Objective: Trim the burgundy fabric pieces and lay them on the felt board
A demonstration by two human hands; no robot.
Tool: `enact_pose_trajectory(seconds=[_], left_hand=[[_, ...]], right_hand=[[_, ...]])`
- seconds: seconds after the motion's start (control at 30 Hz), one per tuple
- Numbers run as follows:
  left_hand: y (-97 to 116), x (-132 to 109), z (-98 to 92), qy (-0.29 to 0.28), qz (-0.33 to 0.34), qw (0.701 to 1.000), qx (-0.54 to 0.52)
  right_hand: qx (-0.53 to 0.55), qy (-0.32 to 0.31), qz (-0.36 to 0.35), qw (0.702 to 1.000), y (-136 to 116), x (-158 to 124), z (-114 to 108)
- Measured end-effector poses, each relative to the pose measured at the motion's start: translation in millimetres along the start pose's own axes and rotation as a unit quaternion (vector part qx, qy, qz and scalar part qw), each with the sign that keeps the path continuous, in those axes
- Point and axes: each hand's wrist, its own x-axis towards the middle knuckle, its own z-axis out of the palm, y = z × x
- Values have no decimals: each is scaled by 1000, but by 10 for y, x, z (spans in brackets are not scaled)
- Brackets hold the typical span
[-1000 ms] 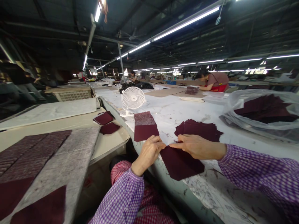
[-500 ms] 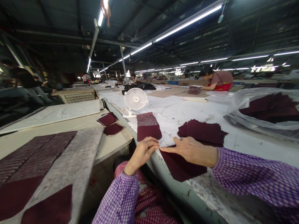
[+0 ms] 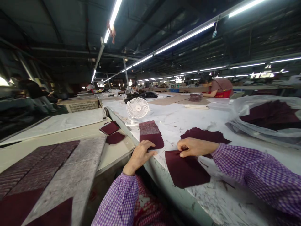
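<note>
A maroon fabric piece (image 3: 187, 172) lies at the front edge of the white table. My right hand (image 3: 196, 147) pinches its upper edge between thumb and fingers. My left hand (image 3: 141, 156) holds nothing, thumb and fingers apart, its fingertips over the near corner of a fanned stack of maroon pieces (image 3: 150, 131) with a speckled band. Behind my right hand lies a loose pile of plain maroon pieces (image 3: 204, 135), partly hidden by that hand and sleeve.
A small white fan (image 3: 137, 108) stands beyond the stack. Right of the pile sits a clear plastic bag (image 3: 237, 121) with maroon pieces inside. On the lower left, a grey board (image 3: 82, 153) bears rows of overlapped maroon pieces. A co-worker (image 3: 221, 87) bends over the far table.
My right hand has gone from pointing flat at the piece's corner to pinching its upper edge. My left hand has come away from that corner, its fingers spreading. The view tilted up slightly.
</note>
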Motion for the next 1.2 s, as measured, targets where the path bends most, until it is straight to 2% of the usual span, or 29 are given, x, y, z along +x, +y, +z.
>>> enact_pose_trajectory(seconds=[0.1, 0.17, 0.23, 0.33, 0.4, 0.47, 0.53, 0.63, 0.73, 0.83, 0.93, 1.03, 1.1, 1.2], left_hand=[[-16, 40, -28, -10, 19, 999, 31], [21, 62, -18, -7, 33, 996, 79], [74, 84, 10, -2, 42, 991, 130], [121, 128, 65, 18, 10, 988, 154], [110, 167, 90, 50, -59, 991, 111], [73, 210, 101, 87, -139, 986, 37], [35, 249, 101, 109, -189, 976, -22], [12, 276, 98, 117, -199, 972, -41], [22, 256, 115, 115, -179, 976, -44], [24, 237, 166, 124, -161, 976, -79], [3, 278, 234, 195, -206, 943, -176], [-70, 360, 263, 273, -256, 888, -267], [-175, 394, 228, 313, -282, 851, -313], [-428, 357, 70, 379, -326, 778, -381]], right_hand=[[62, 25, 46, 997, 238, -130, -203], [36, 56, 96, 993, 429, -240, -328], [-53, 87, 161, 982, 604, -322, -396], [-226, 154, 227, 935, 713, -337, -384], [-272, 180, 192, 926, 639, -266, -329], [-247, 175, 107, 947, 471, -139, -260], [-209, 161, 21, 964, 270, 36, -184], [-188, 131, -57, 972, 32, 356, -61], [-175, 107, -70, 976, -74, 669, 59], [-130, 104, -89, 982, -78, 886, 151], [-84, 145, -82, 982, -7, 980, 217], [-147, 195, -43, 969, 104, 1008, 285], [-194, 190, -41, 962, 164, 1019, 335], [-223, 177, -34, 958, 197, 1042, 393]])
